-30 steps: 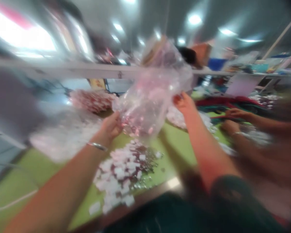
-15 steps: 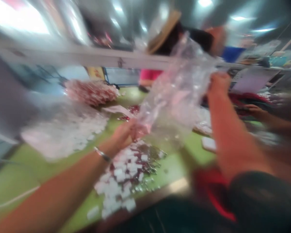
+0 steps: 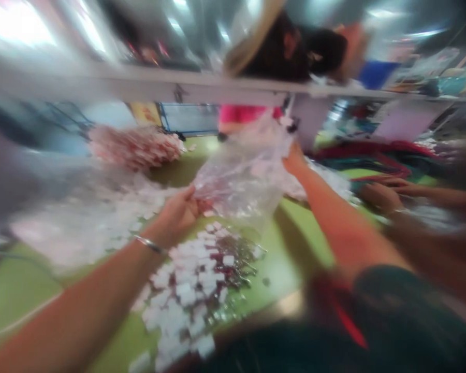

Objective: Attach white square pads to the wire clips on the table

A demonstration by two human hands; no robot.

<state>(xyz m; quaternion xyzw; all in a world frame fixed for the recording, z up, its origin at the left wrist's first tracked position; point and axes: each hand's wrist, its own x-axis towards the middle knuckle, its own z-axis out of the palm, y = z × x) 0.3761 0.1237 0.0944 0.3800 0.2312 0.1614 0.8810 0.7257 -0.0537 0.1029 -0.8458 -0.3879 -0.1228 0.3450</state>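
I have my left hand (image 3: pixel 180 211) with its grip clamped on the left edge of a clear bag (image 3: pixel 241 178), white pieces (image 3: pixel 190 290) heaped below it on the green surface (image 3: pixel 281 267), the bag spread across to my right hand (image 3: pixel 295 160), its grip clamped on the opposite edge, near a co-worker's hand (image 3: pixel 380 197).

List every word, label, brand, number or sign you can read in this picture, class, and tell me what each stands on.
There is no readable text.
Yellow panel at the back: faint marks, too blurred to read.
Small white pieces heaped on the green table: no lettering visible.
Clear plastic bag: none legible.
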